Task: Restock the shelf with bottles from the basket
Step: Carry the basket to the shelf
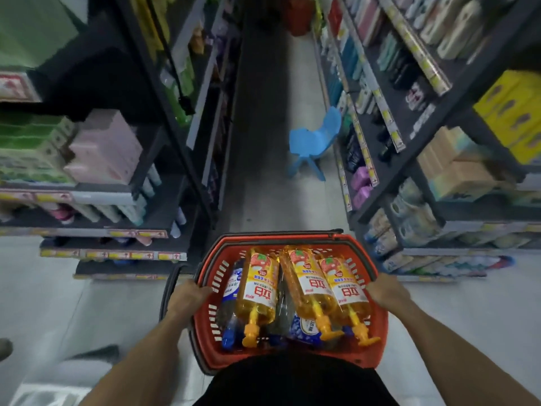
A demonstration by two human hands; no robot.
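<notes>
Carrying the basket (292, 240) level matters here: the left hand (188, 297) and right hand (386, 291) grip its side rims, fingers curled over, while the bottles (259, 285) lie loose inside, pumps toward its near edge.

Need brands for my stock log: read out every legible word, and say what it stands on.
"立白": large red characters, upside down to the camera, on the three yellow pump bottles in the red basket.
Smaller print on those labels: too blurred.
Labels on the blue bottles: blurred, unreadable.
The shelf price tags: too small to read.
</notes>
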